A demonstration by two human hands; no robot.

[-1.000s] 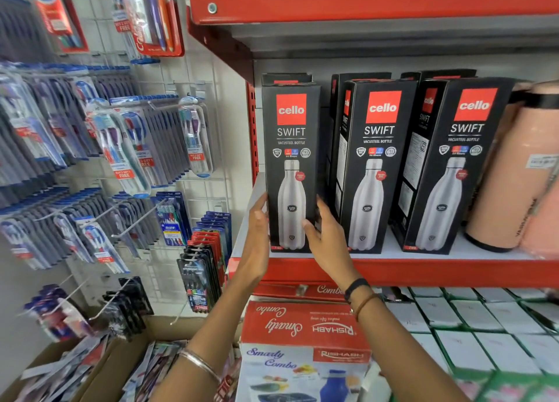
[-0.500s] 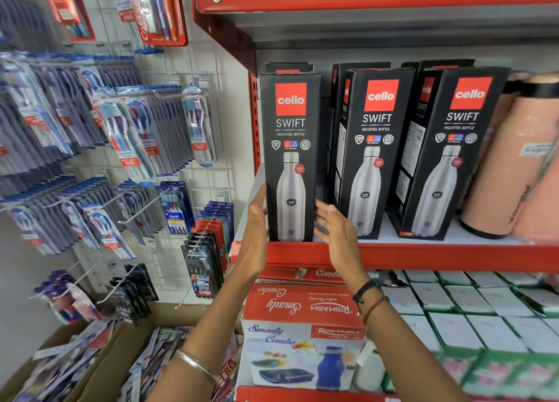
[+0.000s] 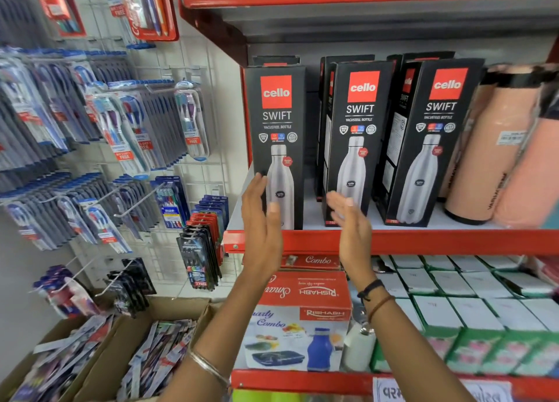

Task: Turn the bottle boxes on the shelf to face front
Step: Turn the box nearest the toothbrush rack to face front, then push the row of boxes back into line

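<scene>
Three black "cello SWIFT" bottle boxes stand in the front row on the red shelf [image 3: 423, 240]. The left box [image 3: 278, 129] faces squarely front at the shelf's left end. The middle box [image 3: 357, 135] and the right box [image 3: 435, 135] are turned slightly, showing their left sides. More black boxes stand behind them. My left hand [image 3: 261, 220] is in front of the left box's lower part, fingers apart, holding nothing. My right hand [image 3: 351, 229] hovers open in front of the middle box's lower corner, palm turned left.
Peach flasks [image 3: 493, 147] stand at the shelf's right. Toothbrush packs [image 3: 127, 129] hang on a wire grid to the left. Below are a red "Smarty Combo" box [image 3: 305, 311], white and green boxes [image 3: 484, 304], and cardboard cartons [image 3: 90, 356] of packets.
Both hands held the left box's sides a second ago. They have let go and drawn back toward me, open. The left box stands facing front.
</scene>
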